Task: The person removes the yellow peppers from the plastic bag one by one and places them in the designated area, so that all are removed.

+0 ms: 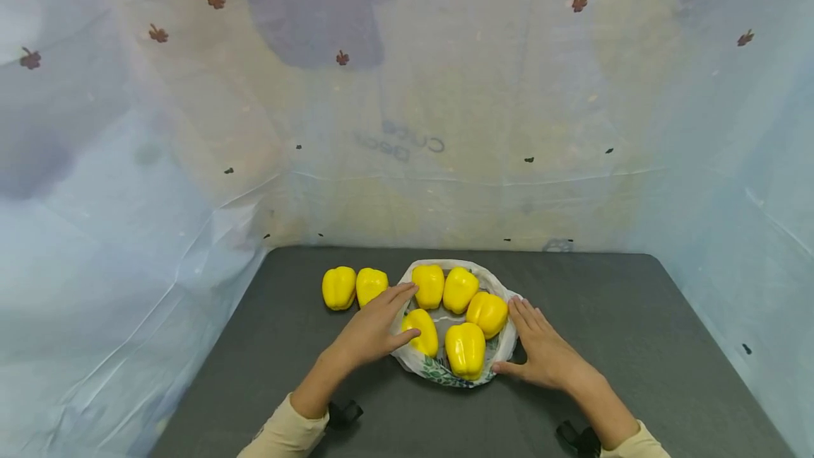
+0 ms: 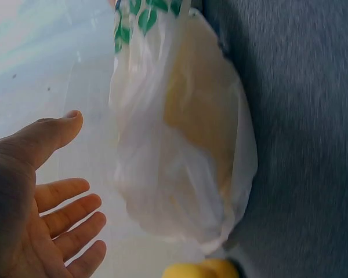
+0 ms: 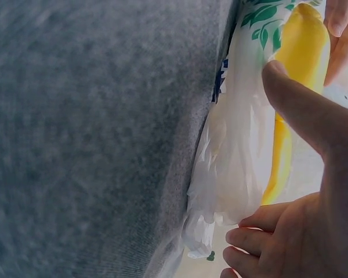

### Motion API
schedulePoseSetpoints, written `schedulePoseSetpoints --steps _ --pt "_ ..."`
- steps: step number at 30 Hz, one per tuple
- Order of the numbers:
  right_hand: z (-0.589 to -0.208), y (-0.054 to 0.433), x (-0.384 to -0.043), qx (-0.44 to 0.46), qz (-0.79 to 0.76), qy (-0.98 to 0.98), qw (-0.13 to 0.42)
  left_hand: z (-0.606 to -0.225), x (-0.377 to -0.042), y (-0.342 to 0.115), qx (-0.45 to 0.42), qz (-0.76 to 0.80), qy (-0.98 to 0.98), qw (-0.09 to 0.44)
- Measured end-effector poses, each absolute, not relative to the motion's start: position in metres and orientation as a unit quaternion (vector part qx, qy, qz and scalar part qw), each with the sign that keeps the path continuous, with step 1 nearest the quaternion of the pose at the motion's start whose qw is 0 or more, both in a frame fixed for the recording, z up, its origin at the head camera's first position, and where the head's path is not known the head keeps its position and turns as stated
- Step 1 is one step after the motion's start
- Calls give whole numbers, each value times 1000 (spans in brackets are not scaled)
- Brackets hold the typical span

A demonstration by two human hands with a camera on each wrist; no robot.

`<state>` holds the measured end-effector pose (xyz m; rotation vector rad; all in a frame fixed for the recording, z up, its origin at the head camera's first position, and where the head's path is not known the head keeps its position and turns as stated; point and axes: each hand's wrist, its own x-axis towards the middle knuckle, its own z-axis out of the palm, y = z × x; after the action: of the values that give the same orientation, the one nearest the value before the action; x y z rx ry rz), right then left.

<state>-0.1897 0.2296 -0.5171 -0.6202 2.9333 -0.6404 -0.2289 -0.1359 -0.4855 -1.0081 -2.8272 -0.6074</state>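
Both hands have their fingers extended, gripping nothing. Between the left hand (image 1: 375,329) and right hand (image 1: 548,353) sits the plastic bag (image 1: 439,374), mouth spread round five yellow bell peppers (image 1: 466,350). Two loose peppers (image 1: 339,288) lie off the left hand's outer side (one partly hidden), nearer that hand.

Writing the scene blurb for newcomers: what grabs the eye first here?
First, the five bright yellow peppers inside the open, leaf-printed white bag on the dark table. Next, the left hand and right hand, fingers extended, at either side of that bag. Then two more peppers outside it, toward the table's far left in the head view.
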Motion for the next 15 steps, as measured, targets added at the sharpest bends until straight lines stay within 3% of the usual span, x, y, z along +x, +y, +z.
schedulePoseSetpoints --steps 15 --pt "-517 229 -189 -200 -209 956 38 -492 -219 -99 -370 -196 -908 -1"
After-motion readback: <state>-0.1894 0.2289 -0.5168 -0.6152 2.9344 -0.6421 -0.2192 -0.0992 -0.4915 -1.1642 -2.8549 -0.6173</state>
